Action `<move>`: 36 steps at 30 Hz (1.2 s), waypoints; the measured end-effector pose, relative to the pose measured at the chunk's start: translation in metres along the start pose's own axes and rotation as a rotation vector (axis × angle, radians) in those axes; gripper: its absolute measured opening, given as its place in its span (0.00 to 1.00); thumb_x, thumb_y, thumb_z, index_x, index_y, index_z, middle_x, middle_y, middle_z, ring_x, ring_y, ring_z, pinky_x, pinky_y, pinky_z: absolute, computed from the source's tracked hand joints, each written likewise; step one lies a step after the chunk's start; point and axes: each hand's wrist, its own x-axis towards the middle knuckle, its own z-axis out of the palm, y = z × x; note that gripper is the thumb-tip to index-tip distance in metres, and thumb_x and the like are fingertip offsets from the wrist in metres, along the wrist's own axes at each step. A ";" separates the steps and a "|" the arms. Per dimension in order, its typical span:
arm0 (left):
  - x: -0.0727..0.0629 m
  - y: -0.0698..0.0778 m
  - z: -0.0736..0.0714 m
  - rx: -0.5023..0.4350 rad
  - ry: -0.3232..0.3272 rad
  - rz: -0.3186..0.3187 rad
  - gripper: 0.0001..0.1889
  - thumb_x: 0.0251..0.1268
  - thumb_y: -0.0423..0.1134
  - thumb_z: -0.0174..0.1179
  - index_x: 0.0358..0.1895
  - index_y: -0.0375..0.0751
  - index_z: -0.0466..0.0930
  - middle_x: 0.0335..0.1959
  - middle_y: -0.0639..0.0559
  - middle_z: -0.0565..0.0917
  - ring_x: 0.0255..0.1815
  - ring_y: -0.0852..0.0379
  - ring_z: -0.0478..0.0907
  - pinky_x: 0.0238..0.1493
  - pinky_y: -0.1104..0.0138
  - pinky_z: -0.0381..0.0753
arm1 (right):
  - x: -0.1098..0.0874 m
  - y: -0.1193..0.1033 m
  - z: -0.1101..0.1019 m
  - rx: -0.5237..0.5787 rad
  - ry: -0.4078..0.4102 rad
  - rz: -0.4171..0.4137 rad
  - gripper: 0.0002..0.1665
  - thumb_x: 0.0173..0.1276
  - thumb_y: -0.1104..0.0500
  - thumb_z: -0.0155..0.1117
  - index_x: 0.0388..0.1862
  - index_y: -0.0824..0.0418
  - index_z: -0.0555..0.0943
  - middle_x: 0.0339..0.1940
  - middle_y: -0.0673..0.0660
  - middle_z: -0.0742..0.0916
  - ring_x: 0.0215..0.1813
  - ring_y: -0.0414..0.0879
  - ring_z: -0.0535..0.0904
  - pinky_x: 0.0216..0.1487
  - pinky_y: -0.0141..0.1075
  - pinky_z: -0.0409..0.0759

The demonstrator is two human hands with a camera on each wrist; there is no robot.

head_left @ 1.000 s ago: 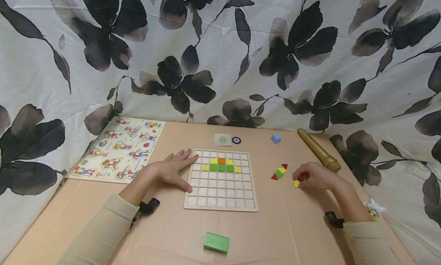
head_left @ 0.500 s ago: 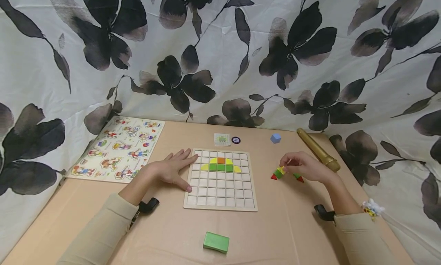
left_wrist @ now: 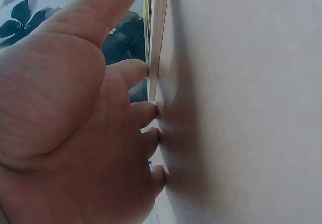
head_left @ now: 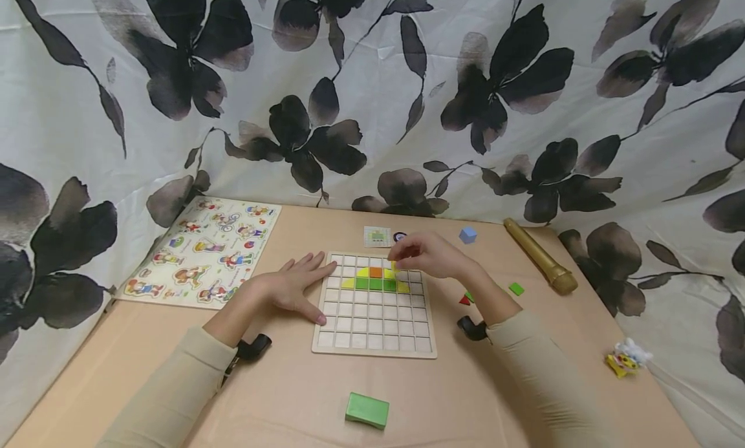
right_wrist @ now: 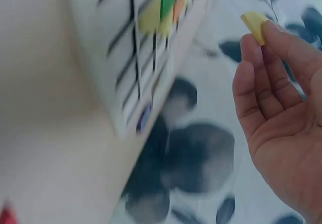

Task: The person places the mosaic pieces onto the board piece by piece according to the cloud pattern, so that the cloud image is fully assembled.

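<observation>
A white grid board lies on the table; green tiles, yellow tiles and an orange tile form a shape in its upper rows. My left hand rests with spread fingers, index and thumb touching the board's left edge. Over the board's upper right, my right hand pinches a yellow tile between thumb and fingertips; the right wrist view shows it lifted off the board. A red tile and a loose green tile lie right of the board, partly around the right forearm, which may hide others.
Behind the board are a small printed card, a dark round piece and a blue block. A gold tube lies at right, a picture sheet at left, a green block in front.
My right hand has gone from the loose tiles at right, where it picked up a yellow tile, leftward to above the board. The left hand stays in place.
</observation>
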 end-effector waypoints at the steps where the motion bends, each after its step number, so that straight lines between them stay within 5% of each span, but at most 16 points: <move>1: 0.000 0.000 0.000 -0.001 0.000 0.000 0.64 0.51 0.70 0.73 0.86 0.50 0.46 0.87 0.38 0.37 0.88 0.35 0.31 0.82 0.35 0.32 | 0.008 -0.002 0.006 -0.001 -0.021 -0.013 0.07 0.71 0.64 0.71 0.45 0.58 0.90 0.40 0.52 0.90 0.39 0.46 0.81 0.43 0.33 0.83; 7: 0.001 0.001 -0.001 0.001 -0.004 -0.006 0.64 0.51 0.71 0.73 0.86 0.51 0.47 0.87 0.38 0.37 0.88 0.35 0.31 0.82 0.35 0.32 | 0.044 -0.012 0.040 -0.038 -0.131 -0.079 0.05 0.68 0.66 0.73 0.42 0.61 0.90 0.35 0.50 0.90 0.36 0.41 0.80 0.41 0.31 0.82; 14: 0.001 0.001 -0.001 0.019 -0.009 -0.006 0.64 0.51 0.71 0.72 0.86 0.51 0.47 0.87 0.38 0.38 0.88 0.35 0.32 0.82 0.35 0.33 | 0.063 -0.021 0.067 -0.095 -0.183 -0.102 0.04 0.66 0.66 0.75 0.39 0.60 0.90 0.33 0.50 0.90 0.35 0.38 0.80 0.40 0.29 0.81; 36: -0.001 0.000 -0.001 0.005 -0.014 -0.007 0.64 0.52 0.70 0.73 0.86 0.50 0.46 0.87 0.38 0.37 0.87 0.35 0.31 0.82 0.35 0.32 | 0.070 -0.032 0.082 -0.313 -0.258 -0.082 0.07 0.67 0.66 0.74 0.43 0.58 0.92 0.31 0.47 0.90 0.32 0.35 0.78 0.38 0.27 0.78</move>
